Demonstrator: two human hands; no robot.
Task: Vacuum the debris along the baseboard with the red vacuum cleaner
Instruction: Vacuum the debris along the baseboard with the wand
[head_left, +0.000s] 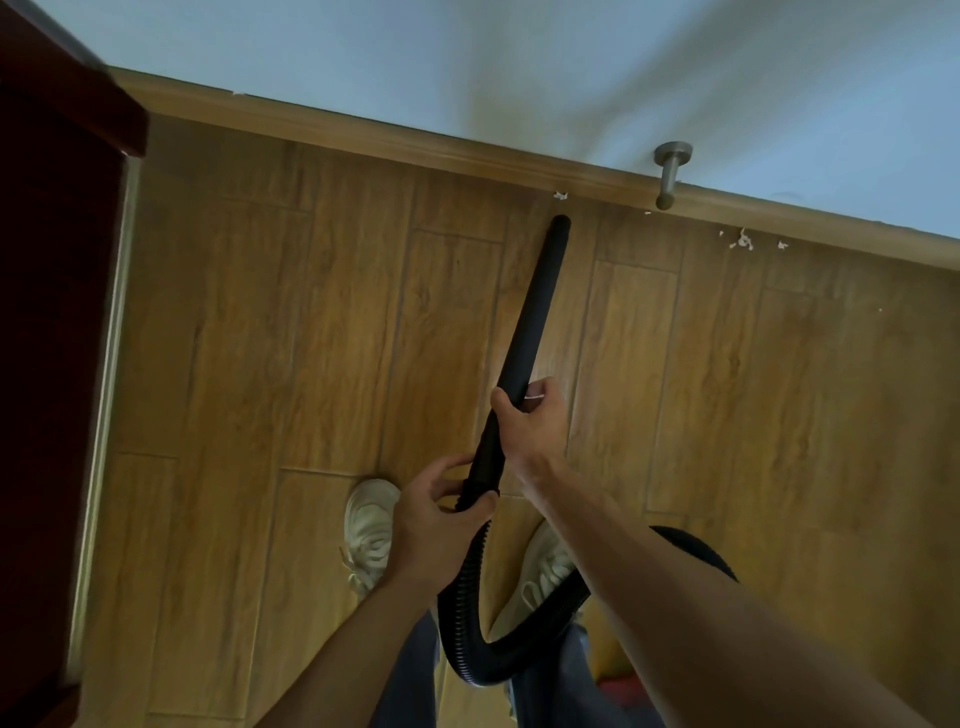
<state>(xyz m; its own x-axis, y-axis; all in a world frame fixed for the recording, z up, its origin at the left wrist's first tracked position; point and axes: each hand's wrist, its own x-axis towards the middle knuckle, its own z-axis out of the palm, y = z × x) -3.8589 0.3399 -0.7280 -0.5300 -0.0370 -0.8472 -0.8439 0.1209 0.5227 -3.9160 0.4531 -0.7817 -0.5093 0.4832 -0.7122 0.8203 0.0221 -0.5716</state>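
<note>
Left hand (431, 519) grips the ribbed hose (462, 597) at its cuff, fingers curled round it. Right hand (535, 421) clasps the black wand (530, 322) just above. The wand's tip sits near the baseboard (363, 137), just short of one white scrap (560, 196). A metal doorstop (670, 174) stands rightward, with further debris (743, 241) beyond.

You are looking at a softly, evenly lit scene with a cool cast. Broad, blurred shadows smear the wall (571, 62) from 12 to 2 o'clock. The dark panel (47, 312) at 9 o'clock sinks almost to black. Your wide lens bows the baseboard (363, 136) and splays the floor (249, 322) planks outward. Detail is slightly soft throughout, and your right forearm (737, 629) at 5 o'clock is blurred.
</note>
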